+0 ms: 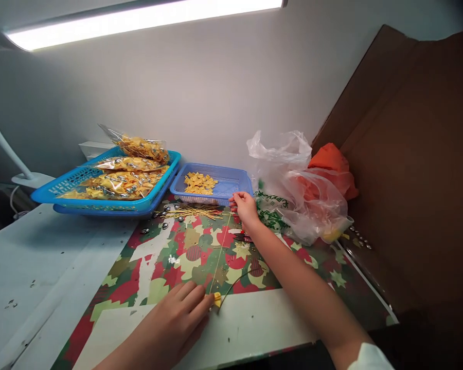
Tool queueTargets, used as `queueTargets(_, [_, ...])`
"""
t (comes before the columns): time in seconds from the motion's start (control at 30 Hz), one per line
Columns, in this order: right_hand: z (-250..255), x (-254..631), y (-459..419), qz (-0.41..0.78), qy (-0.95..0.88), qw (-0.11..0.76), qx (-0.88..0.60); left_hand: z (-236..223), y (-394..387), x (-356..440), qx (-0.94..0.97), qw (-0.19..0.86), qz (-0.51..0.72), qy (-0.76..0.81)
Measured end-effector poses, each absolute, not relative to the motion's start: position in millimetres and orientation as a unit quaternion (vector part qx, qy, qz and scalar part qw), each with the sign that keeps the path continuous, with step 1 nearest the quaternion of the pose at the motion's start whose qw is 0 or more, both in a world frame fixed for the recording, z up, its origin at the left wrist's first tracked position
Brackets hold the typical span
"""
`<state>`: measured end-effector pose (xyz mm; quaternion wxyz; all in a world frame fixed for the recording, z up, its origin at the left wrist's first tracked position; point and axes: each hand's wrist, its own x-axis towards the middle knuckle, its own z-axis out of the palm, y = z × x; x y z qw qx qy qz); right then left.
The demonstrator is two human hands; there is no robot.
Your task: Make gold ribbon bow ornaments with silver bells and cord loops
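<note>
My left hand [187, 311] is closed near the front of the table, its fingertips gripping a small yellow piece [217, 299] that looks like a folded bow. A thin pale thread [221, 252] runs taut from there up to my right hand [246, 208]. That hand is raised by the front rim of the small blue basket [231, 172], thumb and finger pinched on the thread's far end. A darker cord [235, 282] curves off to the right of the yellow piece. Below my right wrist lies a small dark-bladed tool [242, 237], partly hidden by the arm.
Loose yellow pieces [199, 183] lie in the small basket. A larger blue basket [46, 194] holds several filled clear bags [139, 149]. Gold sticks [196, 211] and silver beads [165, 226] lie in front. Plastic bags [281, 154] and a cardboard panel [409, 180] stand right.
</note>
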<state>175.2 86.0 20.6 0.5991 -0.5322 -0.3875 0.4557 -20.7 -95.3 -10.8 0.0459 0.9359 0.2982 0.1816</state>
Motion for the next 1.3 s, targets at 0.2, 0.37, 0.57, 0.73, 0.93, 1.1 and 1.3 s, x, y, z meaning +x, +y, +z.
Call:
queueTargets(0.2, [7.8,180.9,95.0,0.439,-0.397,0.574,-0.566,-20.3,-96.6,-23.0,0.928,0.018,0.281,0.243])
queueTargets(0.37, [7.4,182.0,100.5,0.411,-0.439,0.549,-0.581,-17.8,-97.1,-23.2,0.926,0.078,0.296,0.22])
queueTargets(0.57, [9.1,171.2,88.4,0.351,-0.561,0.458,-0.593,-23.0,-93.9,-21.3,0.925,0.081,0.284,0.24])
queueTargets(0.73, [27.6,192.5,39.6,0.23,-0.686,0.36,-0.589,-28.1,-98.7,-24.2,0.911,0.076,0.299,0.272])
queueTargets(0.93, [40.8,243.5,-37.3,0.169,-0.831,0.105,-0.52,-24.7,-103.6,-25.7,0.895,0.057,0.34,0.284])
queueTargets(1.1, [31.1,254.2,-50.2,0.086,-0.839,-0.016,-0.537,-21.4,-103.2,-18.2,0.89,0.049,0.346,0.293])
queueTargets(1.3, [34.0,266.5,-75.0,0.005,-0.847,-0.061,-0.529,-6.3,-105.3,-14.1,0.877,0.023,0.352,0.325])
